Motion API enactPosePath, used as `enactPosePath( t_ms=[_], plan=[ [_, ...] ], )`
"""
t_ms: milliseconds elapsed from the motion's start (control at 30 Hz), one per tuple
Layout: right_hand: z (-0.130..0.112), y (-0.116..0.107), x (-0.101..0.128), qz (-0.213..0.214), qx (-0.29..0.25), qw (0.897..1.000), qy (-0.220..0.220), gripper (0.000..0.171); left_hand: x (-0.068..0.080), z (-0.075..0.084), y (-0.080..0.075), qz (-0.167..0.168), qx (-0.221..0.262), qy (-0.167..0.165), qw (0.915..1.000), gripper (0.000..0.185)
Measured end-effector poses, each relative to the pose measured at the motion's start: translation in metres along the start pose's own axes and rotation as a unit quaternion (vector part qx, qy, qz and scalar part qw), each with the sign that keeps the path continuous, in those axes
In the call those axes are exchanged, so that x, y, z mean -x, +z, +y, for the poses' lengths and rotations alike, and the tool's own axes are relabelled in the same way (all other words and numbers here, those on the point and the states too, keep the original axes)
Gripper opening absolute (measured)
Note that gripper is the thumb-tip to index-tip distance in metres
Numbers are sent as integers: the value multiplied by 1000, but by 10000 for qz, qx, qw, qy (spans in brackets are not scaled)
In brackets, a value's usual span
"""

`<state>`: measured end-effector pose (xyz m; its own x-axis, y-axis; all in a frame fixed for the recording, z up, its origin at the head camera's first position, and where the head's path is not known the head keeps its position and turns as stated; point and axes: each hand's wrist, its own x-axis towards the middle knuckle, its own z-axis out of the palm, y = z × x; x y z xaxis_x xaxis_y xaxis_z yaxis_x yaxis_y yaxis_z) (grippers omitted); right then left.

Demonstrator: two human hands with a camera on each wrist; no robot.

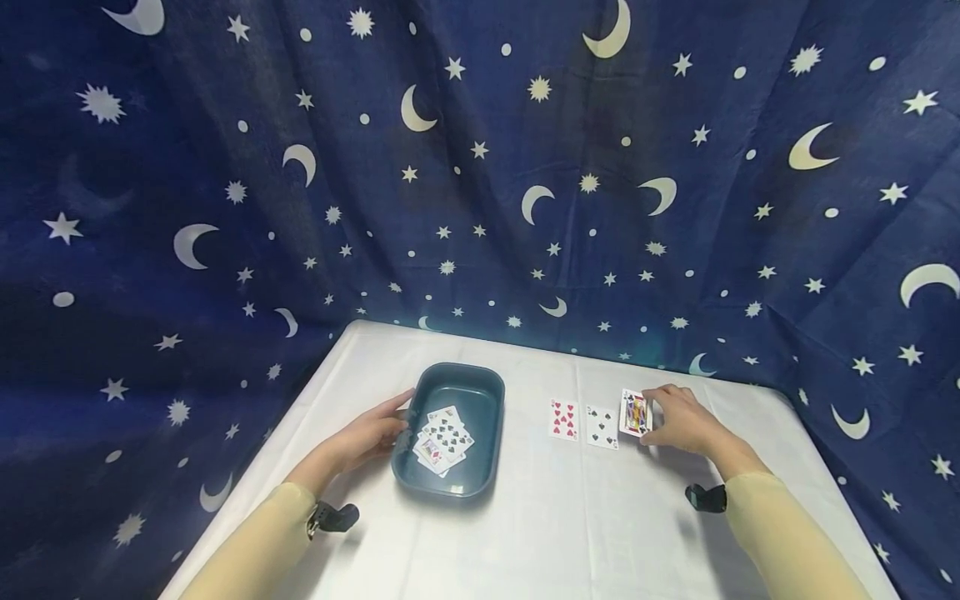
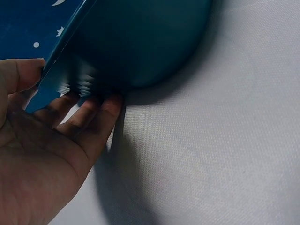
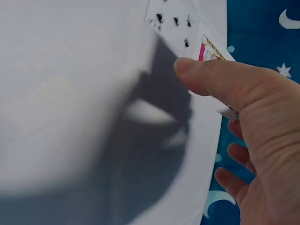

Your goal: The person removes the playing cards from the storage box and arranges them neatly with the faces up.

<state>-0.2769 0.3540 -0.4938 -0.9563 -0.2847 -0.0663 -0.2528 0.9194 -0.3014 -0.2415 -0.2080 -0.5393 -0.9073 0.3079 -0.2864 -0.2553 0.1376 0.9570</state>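
Observation:
A dark teal tray [image 1: 491,385] sits on the white table and holds several playing cards [image 1: 442,437] face up. My left hand [image 1: 396,422] holds the tray's left rim. In the left wrist view the thumb lies over the rim of the tray [image 2: 140,42] and the fingers [image 2: 89,110] reach under its side. To the right, a red hearts card [image 1: 563,419] and a spades card [image 1: 602,427] lie side by side. My right hand [image 1: 651,417] pinches a face card [image 1: 633,413], tilted up off the table beside the spades card. The thumb [image 3: 211,77] presses on that face card [image 3: 212,50].
Dark blue cloth [image 1: 480,208] printed with moons and stars hangs behind the table and drapes down both sides. The table's white cloth [image 1: 555,525] stretches toward me. A small black camera [image 1: 332,517] sits at my left wrist and another black camera [image 1: 705,497] at my right.

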Motion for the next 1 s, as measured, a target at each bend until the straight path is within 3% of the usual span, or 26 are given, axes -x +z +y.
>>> enactPosePath(
  t_ms=[333,1000],
  plan=[
    [15,16,3,-637,-289,9967,415,96,-1,2,1,-55,51,51,10000,70],
    [14,18,3,-1002,-390,9919,682,92,-1,1,0,12,-164,-46,9999,71]
  ],
)
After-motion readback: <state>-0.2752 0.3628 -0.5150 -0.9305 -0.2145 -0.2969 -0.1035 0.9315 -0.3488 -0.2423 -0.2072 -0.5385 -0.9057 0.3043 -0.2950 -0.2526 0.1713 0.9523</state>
